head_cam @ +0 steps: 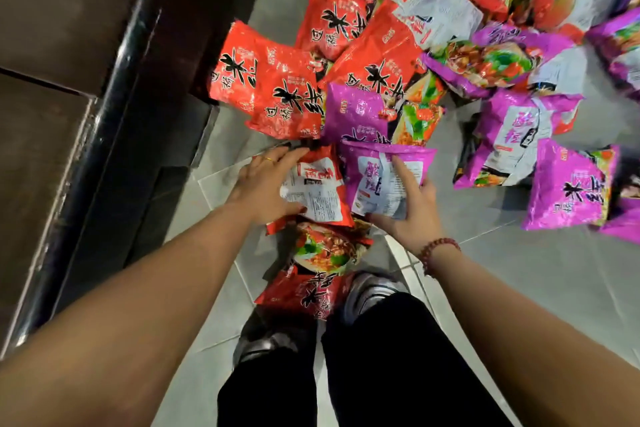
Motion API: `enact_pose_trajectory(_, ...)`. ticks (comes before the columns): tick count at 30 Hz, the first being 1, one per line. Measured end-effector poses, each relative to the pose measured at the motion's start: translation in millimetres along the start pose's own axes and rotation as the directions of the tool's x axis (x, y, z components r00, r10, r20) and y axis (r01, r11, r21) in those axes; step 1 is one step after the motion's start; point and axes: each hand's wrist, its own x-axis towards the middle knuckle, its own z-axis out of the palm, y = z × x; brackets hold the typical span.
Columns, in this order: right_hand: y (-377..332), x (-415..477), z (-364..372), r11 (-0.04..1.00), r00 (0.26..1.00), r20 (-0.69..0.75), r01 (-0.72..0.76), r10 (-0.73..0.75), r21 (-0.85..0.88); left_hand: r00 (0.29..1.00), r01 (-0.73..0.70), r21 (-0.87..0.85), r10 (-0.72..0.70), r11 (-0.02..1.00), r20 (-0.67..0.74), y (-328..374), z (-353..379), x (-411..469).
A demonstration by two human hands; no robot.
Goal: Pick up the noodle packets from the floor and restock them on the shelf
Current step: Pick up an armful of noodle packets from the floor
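Red and purple noodle packets lie scattered over the grey tiled floor (pixel 540 281). My left hand (pixel 265 184) grips a red packet (pixel 317 189) lying back side up, fingers over its top edge and thumb under its lower edge. My right hand (pixel 412 208) holds a purple packet (pixel 382 177), also back side up, with the forefinger across its white panel and the thumb at its lower edge. Both packets sit side by side just above another red packet (pixel 322 246) by my feet.
The dark base of the shelf unit (pixel 114 121) runs along the left. Several red packets (pixel 277 87) are piled at upper centre, purple packets (pixel 568 191) to the right. My shoes (pixel 370 291) and black trousers stand at the bottom centre.
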Motion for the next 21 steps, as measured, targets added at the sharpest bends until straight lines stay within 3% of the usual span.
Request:
enact_pose_trajectory(6,6.6,5.9,13.2,0.999,0.996,-0.088,0.032,-0.029,0.035,0.998,0.049,0.16,-0.042,0.986,-0.049,3.6,12.1,11.7)
enact_pose_trajectory(13,-17.7,-15.9,1.1,0.999,0.992,-0.117,0.039,-0.039,0.003,0.986,0.057,0.094,-0.041,0.994,-0.161,15.6,-6.0,-17.6)
enact_pose_trajectory(16,-41.2,-34.2,-15.7,0.997,0.983,-0.171,0.074,-0.067,0.032,0.974,0.088,-0.007,-0.088,0.996,-0.21,24.1,-31.5,-40.9)
enact_pose_trajectory(21,-97.3,-80.6,-59.0,0.977,0.97,-0.237,0.098,-0.051,0.192,0.923,0.193,-0.413,-0.308,0.89,-0.232,47.9,-84.3,-100.2)
